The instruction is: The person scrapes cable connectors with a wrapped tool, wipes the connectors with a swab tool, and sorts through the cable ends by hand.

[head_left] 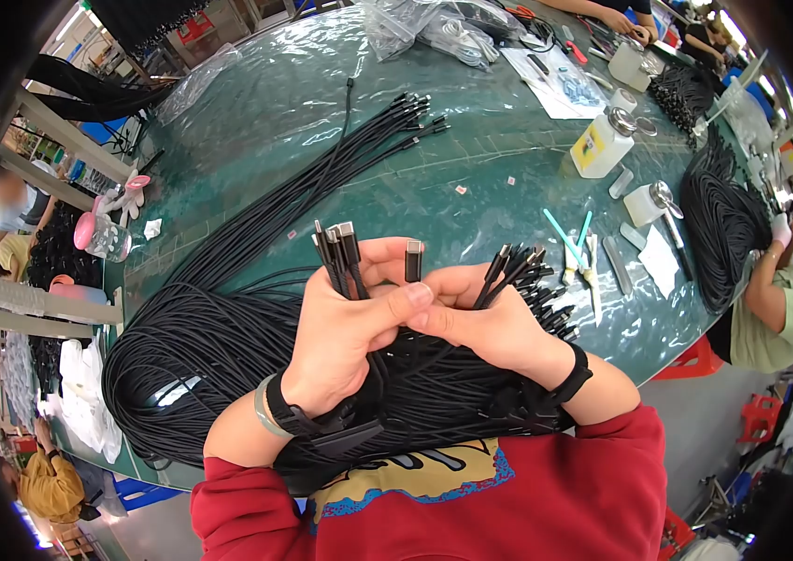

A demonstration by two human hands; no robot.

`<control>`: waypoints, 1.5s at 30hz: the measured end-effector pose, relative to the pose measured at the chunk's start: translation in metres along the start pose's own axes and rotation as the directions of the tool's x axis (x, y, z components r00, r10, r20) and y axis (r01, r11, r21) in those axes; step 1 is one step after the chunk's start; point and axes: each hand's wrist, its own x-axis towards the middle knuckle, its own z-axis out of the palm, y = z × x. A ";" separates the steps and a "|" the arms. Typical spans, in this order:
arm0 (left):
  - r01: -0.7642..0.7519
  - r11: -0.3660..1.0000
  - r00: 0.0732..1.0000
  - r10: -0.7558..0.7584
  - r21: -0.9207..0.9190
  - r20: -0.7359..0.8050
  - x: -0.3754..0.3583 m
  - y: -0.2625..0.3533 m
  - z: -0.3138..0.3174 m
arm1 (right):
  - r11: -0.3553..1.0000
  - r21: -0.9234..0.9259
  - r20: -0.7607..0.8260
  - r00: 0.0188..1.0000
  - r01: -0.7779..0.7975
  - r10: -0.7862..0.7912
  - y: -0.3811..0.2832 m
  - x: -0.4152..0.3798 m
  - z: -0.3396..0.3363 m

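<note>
Several plugs (338,245) bunched in my left hand (345,327); right hand (494,323) pinches one plug (413,261). Risk: bunch fans, cables (191,346) tangle.

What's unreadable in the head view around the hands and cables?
- Head view: palm side of the left hand and its grip on the connector bunch face away.
- Right hand fingers are hidden behind the left thumb; which fingers pinch the single connector can't be told.
- Connector type is too small to tell.
- Cable pile lower part is covered by the forearms.
- White bottle label is too small to read.
</note>
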 end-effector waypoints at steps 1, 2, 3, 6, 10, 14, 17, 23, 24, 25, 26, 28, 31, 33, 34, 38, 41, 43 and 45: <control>-0.001 1.000 1.000 0.001 0.001 0.001 0.000 0.000 -0.001 | 1.000 -0.026 0.063 0.998 -0.014 0.016 -0.003 0.000 -0.003; -0.002 1.000 1.000 0.002 0.006 -0.004 0.000 0.000 -0.003 | 0.998 -0.052 0.125 0.992 -0.026 0.033 -0.006 -0.001 -0.005; -0.003 1.000 1.000 0.004 0.010 -0.011 0.000 -0.001 -0.005 | 0.996 -0.080 0.185 0.981 -0.038 0.052 -0.008 -0.001 -0.007; -0.010 1.000 1.000 0.010 -0.004 0.005 -0.001 -0.001 -0.007 | 0.999 -0.038 0.097 0.995 0.007 -0.003 0.000 0.000 -0.003; -0.014 0.998 0.998 0.017 -0.056 0.056 -0.002 0.000 -0.007 | 1.000 -0.009 0.050 0.999 -0.007 0.007 0.002 0.001 -0.004; -0.012 0.997 0.997 0.018 -0.082 0.080 -0.003 0.000 -0.006 | 0.999 0.015 0.028 0.999 -0.029 0.028 0.003 0.001 -0.004; -0.030 0.996 0.995 0.039 -0.087 0.095 -0.003 -0.001 -0.006 | 1.000 0.015 0.020 0.999 -0.028 0.028 0.003 0.001 -0.004; -0.015 0.996 0.996 0.022 -0.086 0.082 -0.002 0.000 -0.007 | 0.999 -0.006 -0.017 0.999 0.035 -0.035 0.007 0.002 -0.001; -0.009 0.996 0.996 0.017 -0.094 0.085 -0.002 0.000 -0.006 | 0.999 -0.007 -0.018 0.999 0.037 -0.037 0.007 0.002 -0.001; -0.011 0.996 0.996 0.019 -0.094 0.086 -0.002 0.000 -0.006 | 0.999 -0.002 -0.016 0.999 0.037 -0.037 0.007 0.002 -0.001; -0.009 0.995 0.996 0.017 -0.101 0.089 -0.003 0.001 -0.006 | 0.999 0.004 -0.015 0.999 0.037 -0.037 0.008 0.002 -0.001; -0.005 0.994 0.996 0.016 -0.113 0.093 -0.003 0.001 -0.006 | 0.999 0.008 -0.012 0.999 0.041 -0.040 0.009 0.002 -0.002; -0.027 0.996 0.996 0.034 -0.085 0.082 -0.003 -0.001 -0.005 | 0.999 0.008 0.004 0.999 0.045 -0.045 0.012 0.004 -0.005; -0.040 0.997 0.996 0.045 -0.071 0.080 -0.004 -0.002 -0.005 | 0.999 0.008 0.004 0.999 0.052 -0.052 0.011 0.004 -0.005; -0.047 0.997 0.996 0.051 -0.064 0.075 -0.004 -0.002 -0.005 | 0.998 0.010 0.004 0.999 0.054 -0.054 0.011 0.004 -0.005; -0.067 0.997 0.995 0.069 -0.034 0.073 -0.006 -0.002 -0.003 | 0.997 -0.001 0.004 0.997 0.083 -0.083 0.011 0.004 -0.004; -0.078 0.997 0.994 0.078 -0.003 0.083 -0.005 -0.001 -0.004 | 0.995 0.012 0.022 0.995 0.096 -0.096 0.009 0.004 -0.005; -0.026 0.993 0.986 0.045 -0.116 0.162 -0.001 -0.002 -0.009 | 0.994 0.052 0.056 0.994 0.094 -0.097 0.008 0.004 -0.005; 0.000 0.985 0.979 0.035 -0.172 0.202 0.003 -0.003 -0.012 | 0.991 0.097 0.036 0.995 0.087 -0.091 0.006 0.005 -0.005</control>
